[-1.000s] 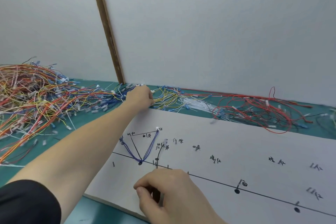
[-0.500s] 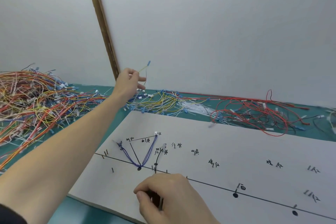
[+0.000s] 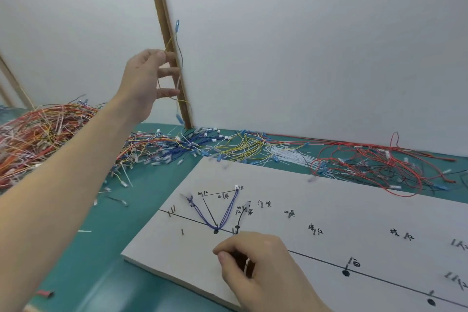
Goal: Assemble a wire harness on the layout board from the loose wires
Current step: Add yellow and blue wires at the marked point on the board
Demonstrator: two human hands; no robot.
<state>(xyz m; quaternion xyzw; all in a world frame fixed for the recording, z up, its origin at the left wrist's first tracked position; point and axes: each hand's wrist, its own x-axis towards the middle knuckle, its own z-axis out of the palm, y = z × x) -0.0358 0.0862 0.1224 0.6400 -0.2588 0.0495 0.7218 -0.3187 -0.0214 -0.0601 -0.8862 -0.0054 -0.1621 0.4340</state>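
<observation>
Left hand (image 3: 144,78) raised at 10 o'clock, thumb and fingers pinching a thin yellow wire (image 3: 177,58) with blue end connectors, held in air before the wooden strip (image 3: 167,40). Right hand (image 3: 258,268) at 6 o'clock rests on the layout board (image 3: 329,200), fingers curled round a small dark item I cannot identify. Blue wires (image 3: 225,213) lie in a V at the board's 9 o'clock; loose wires (image 3: 228,147) heaped on the green mat (image 3: 101,248) from 9 to 3 o'clock.

1. There is a single head-worn, wide-angle view, looking forward and down over the layout board (image 3: 329,200) and the green mat (image 3: 157,185).
2. It sits close: the right hand (image 3: 260,268) fills the lower edge.
3. It faces the white wall (image 3: 316,45) behind the bench.
</observation>
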